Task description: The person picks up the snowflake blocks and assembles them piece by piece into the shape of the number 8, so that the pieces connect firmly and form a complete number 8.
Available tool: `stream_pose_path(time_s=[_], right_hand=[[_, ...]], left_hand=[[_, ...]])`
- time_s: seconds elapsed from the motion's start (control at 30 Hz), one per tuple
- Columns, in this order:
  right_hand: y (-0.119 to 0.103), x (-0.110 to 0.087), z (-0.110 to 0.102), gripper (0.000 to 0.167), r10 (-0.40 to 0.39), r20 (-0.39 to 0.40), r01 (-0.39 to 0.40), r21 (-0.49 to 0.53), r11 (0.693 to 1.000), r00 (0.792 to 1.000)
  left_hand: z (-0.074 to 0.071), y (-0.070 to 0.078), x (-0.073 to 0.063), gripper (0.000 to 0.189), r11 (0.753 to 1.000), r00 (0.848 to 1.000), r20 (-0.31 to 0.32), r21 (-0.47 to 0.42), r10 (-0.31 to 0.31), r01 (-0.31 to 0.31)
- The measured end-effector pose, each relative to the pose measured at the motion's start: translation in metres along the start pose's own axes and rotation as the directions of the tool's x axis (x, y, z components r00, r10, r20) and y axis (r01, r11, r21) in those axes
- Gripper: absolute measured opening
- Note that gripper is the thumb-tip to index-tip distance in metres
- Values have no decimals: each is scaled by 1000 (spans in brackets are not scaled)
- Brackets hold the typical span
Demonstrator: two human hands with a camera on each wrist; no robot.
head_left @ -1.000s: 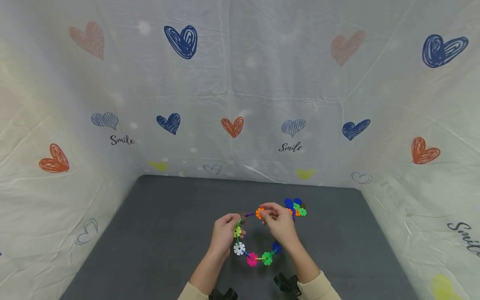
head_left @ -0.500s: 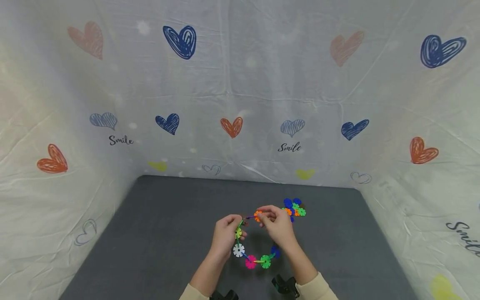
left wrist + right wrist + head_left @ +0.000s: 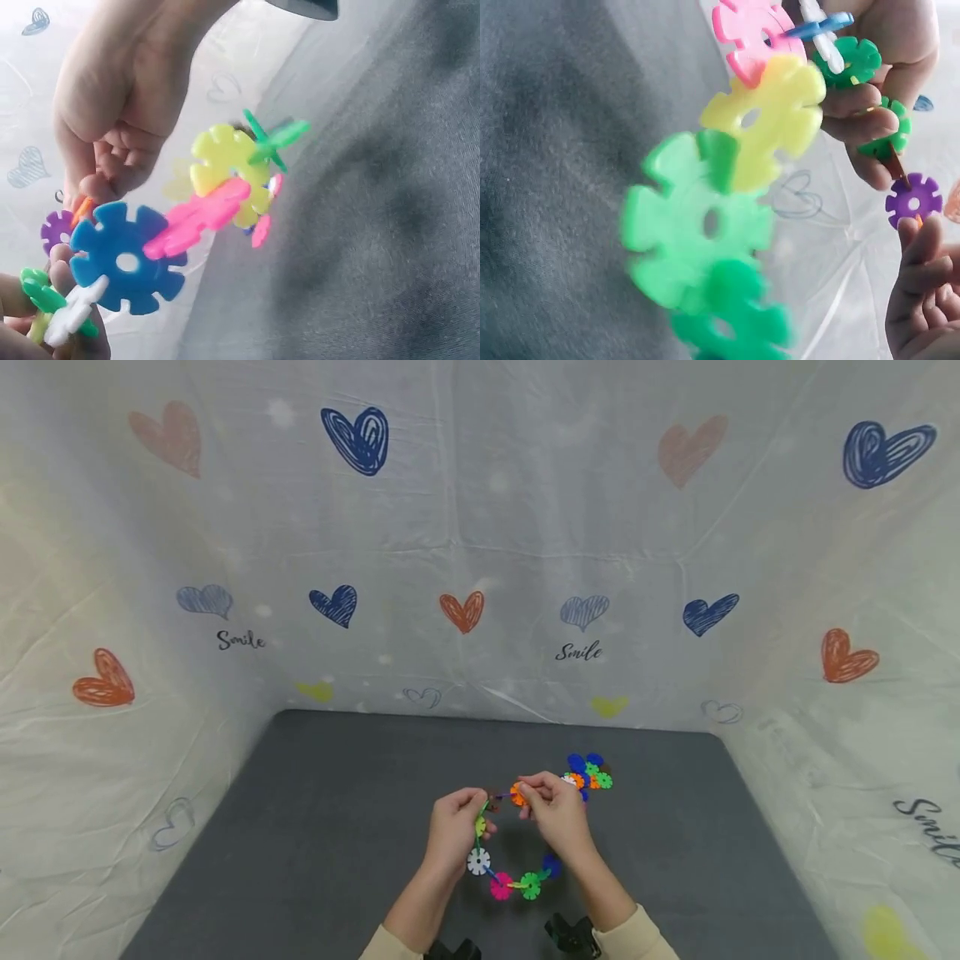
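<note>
A looped chain of interlocking snowflake discs hangs between both hands in the head view. My left hand (image 3: 452, 828) grips it near a green disc (image 3: 889, 135) and a yellow disc (image 3: 481, 827). The right hand (image 3: 558, 814) pinches an orange disc (image 3: 517, 793), which sits beside a purple disc (image 3: 913, 202) joined to a brown one (image 3: 899, 166). Below the hands hang a white disc (image 3: 478, 862), a pink disc (image 3: 501, 886), a green disc (image 3: 531, 886) and a dark blue disc (image 3: 552, 866) at the loop's right side. The right fingers partly cover the orange disc.
A small pile of loose snowflake discs (image 3: 592, 770), blue, green and orange, lies on the dark grey table (image 3: 337, 827) behind the right hand. A pale curtain (image 3: 510, 527) printed with hearts surrounds the table at the back and sides.
The right hand has shifted slightly left with the orange disc, nearer the left hand. The bottom of the chain hangs a little lower. Both hands keep their hold.
</note>
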State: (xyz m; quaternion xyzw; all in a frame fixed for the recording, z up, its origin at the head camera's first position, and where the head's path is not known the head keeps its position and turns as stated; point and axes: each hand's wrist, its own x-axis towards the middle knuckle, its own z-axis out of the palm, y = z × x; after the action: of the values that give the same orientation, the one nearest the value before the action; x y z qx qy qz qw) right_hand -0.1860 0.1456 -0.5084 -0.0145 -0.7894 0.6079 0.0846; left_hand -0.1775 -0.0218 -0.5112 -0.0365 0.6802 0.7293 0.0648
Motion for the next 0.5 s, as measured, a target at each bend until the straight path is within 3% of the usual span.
stream_pose_path(time_s=[0.33, 0.5], right_hand=[[1, -5, -3, 10, -97, 20, 96, 36, 995, 995], [8, -5, -4, 10, -99, 24, 98, 20, 995, 995]], left_hand=[[6, -2, -5, 23, 997, 998, -69, 71, 13, -8], [10, -2, -5, 21, 994, 995, -89, 106, 43, -34]])
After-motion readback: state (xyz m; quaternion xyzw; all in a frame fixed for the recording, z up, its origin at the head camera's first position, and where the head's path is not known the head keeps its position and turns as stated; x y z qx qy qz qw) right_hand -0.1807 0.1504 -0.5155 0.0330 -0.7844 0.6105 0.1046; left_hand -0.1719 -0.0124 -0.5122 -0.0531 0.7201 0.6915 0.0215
